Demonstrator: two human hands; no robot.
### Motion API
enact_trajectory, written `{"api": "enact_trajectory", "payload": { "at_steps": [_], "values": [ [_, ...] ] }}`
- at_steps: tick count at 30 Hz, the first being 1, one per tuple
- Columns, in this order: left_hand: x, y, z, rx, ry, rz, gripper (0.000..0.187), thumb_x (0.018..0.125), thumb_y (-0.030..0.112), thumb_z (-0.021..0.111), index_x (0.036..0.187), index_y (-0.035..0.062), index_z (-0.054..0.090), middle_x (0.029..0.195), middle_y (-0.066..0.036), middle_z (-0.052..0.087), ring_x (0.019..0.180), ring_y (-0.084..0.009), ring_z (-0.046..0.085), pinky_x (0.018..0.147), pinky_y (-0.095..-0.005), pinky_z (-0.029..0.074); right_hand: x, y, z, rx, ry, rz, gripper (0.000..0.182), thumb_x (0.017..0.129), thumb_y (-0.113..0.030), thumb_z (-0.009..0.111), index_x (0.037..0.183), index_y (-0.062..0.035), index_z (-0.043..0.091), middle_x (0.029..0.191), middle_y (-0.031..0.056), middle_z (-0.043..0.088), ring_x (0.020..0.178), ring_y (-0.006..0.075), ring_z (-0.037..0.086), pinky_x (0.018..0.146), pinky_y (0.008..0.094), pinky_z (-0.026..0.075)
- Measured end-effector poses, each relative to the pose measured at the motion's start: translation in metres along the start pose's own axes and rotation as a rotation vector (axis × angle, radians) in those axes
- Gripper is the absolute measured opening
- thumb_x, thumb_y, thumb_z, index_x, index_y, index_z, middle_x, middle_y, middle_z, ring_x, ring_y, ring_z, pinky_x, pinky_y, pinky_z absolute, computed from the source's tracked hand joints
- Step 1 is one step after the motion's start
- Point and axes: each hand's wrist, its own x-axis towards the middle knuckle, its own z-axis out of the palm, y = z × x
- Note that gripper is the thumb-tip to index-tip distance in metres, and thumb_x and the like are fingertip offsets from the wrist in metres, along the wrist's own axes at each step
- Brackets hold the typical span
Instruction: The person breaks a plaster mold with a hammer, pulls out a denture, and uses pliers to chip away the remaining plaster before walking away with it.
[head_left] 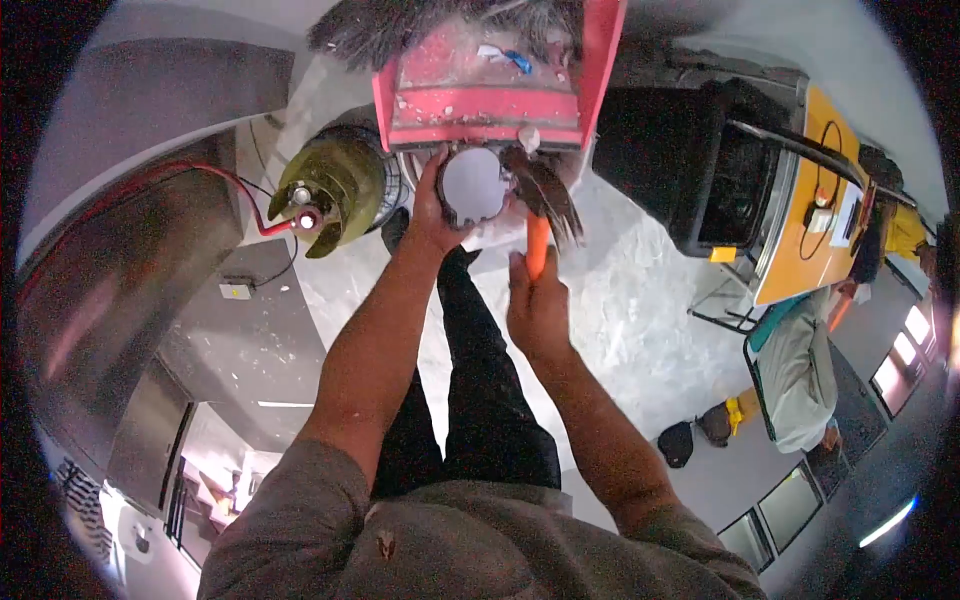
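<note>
A round pale disc with a dark, uneven rim (473,186) is held by my left hand (434,212), whose fingers wrap its left side. My right hand (538,300) is closed round the orange handle of a hammer (538,245). The dark hammer head is just right of the disc; whether they touch I cannot tell. Beyond both hands stands a pink dustpan (484,105) with pale crumbs and a small blue scrap in it. Dark bristles hang over its far end.
An olive gas cylinder (352,180) with a red hose (235,178) stands left of my left hand. To the right are a black chair (690,165) and an orange-topped table (812,215) with cables. Caps (676,444) lie at the lower right.
</note>
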Motion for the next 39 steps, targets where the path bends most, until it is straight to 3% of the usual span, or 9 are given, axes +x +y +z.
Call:
{"api": "enact_trajectory", "payload": {
  "at_steps": [3, 13, 16, 19, 27, 32, 34, 35, 39],
  "values": [
    [0.037, -0.006, -0.024, -0.046, -0.241, 0.018, 0.047, 0.09, 0.052, 0.051, 0.111, 0.0112, 0.062, 0.105, -0.007, 0.068, 0.093, -0.0263, 0.066, 0.082, -0.0431, 0.054, 0.027, 0.02, 0.014, -0.248, -0.161, 0.001, 0.03, 0.097, -0.026, 0.048, 0.112, -0.0015, 0.04, 0.068, 0.0303, 0.06, 0.066, 0.0489, 0.061, 0.055, 0.0587, 0.044],
    [0.019, -0.005, -0.019, 0.02, -0.064, 0.052, 0.053, 0.09, 0.055, 0.047, 0.115, 0.0094, 0.061, 0.104, -0.01, 0.068, 0.094, -0.0268, 0.066, 0.083, -0.0429, 0.054, 0.017, 0.009, 0.005, -0.096, -0.12, -0.02, 0.036, 0.097, -0.027, 0.049, 0.119, -0.0003, 0.039, 0.07, 0.0307, 0.06, 0.068, 0.0488, 0.062, 0.057, 0.0557, 0.048],
    [0.021, -0.008, -0.024, -0.019, -0.181, 0.047, 0.057, 0.09, 0.058, 0.045, 0.115, 0.0091, 0.061, 0.105, -0.01, 0.067, 0.094, -0.0272, 0.065, 0.084, -0.0436, 0.053, 0.001, 0.001, 0.001, 0.101, 0.041, -0.168, 0.033, 0.097, -0.025, 0.048, 0.116, 0.0005, 0.041, 0.072, 0.029, 0.061, 0.069, 0.048, 0.062, 0.057, 0.0551, 0.048],
    [0.028, -0.008, -0.017, -0.101, -0.211, 0.058, 0.056, 0.091, 0.056, 0.043, 0.117, 0.0082, 0.06, 0.107, -0.01, 0.066, 0.099, -0.0277, 0.063, 0.089, -0.0438, 0.05, 0.017, 0.017, 0.017, -0.189, -0.171, -0.016, 0.031, 0.097, -0.026, 0.048, 0.115, -0.0006, 0.041, 0.071, 0.0288, 0.061, 0.069, 0.0477, 0.062, 0.057, 0.0551, 0.048],
    [0.031, -0.005, -0.02, -0.117, -0.234, 0.014, 0.05, 0.091, 0.051, 0.048, 0.114, 0.0089, 0.061, 0.105, -0.009, 0.067, 0.093, -0.0273, 0.064, 0.083, -0.0452, 0.052, 0.004, 0.012, 0.006, -0.054, -0.049, -0.006, 0.036, 0.097, -0.033, 0.047, 0.116, -0.0023, 0.042, 0.071, 0.031, 0.06, 0.072, 0.0502, 0.061, 0.059, 0.056, 0.046],
    [0.035, -0.007, -0.025, -0.101, -0.139, 0.059, 0.049, 0.09, 0.05, 0.049, 0.115, 0.0098, 0.061, 0.104, -0.009, 0.067, 0.095, -0.0253, 0.064, 0.085, -0.0424, 0.053, -0.005, -0.011, -0.007, 0.01, -0.204, 0.168, 0.04, 0.098, -0.035, 0.045, 0.122, -0.0033, 0.041, 0.081, 0.0326, 0.062, 0.078, 0.0499, 0.062, 0.065, 0.0568, 0.047],
    [0.022, -0.005, -0.012, -0.047, -0.112, 0.021, 0.049, 0.091, 0.05, 0.049, 0.116, 0.0106, 0.061, 0.107, -0.009, 0.066, 0.098, -0.0261, 0.063, 0.088, -0.0444, 0.051, -0.005, 0.003, 0.007, -0.01, -0.034, 0.013, 0.028, 0.099, -0.028, 0.046, 0.11, -0.0029, 0.044, 0.07, 0.0269, 0.06, 0.072, 0.0475, 0.062, 0.056, 0.0493, 0.048],
    [0.021, -0.004, -0.006, -0.083, -0.191, 0.018, 0.048, 0.091, 0.05, 0.05, 0.116, 0.011, 0.061, 0.108, -0.009, 0.067, 0.099, -0.0259, 0.063, 0.088, -0.045, 0.051, 0.007, 0.002, 0.009, -0.198, -0.205, 0.11, 0.029, 0.099, -0.028, 0.045, 0.113, -0.0037, 0.044, 0.071, 0.027, 0.06, 0.073, 0.0466, 0.063, 0.058, 0.0485, 0.048],
    [0.033, -0.003, -0.024, -0.146, -0.242, 0.008, 0.05, 0.088, 0.052, 0.053, 0.115, 0.0102, 0.062, 0.108, -0.009, 0.067, 0.099, -0.0276, 0.063, 0.088, -0.0486, 0.05, 0.002, -0.026, -0.007, -0.047, -0.187, 0.124, 0.029, 0.099, -0.031, 0.042, 0.109, -0.0045, 0.043, 0.073, 0.0292, 0.061, 0.075, 0.0503, 0.061, 0.061, 0.0507, 0.049]
  ]
}}
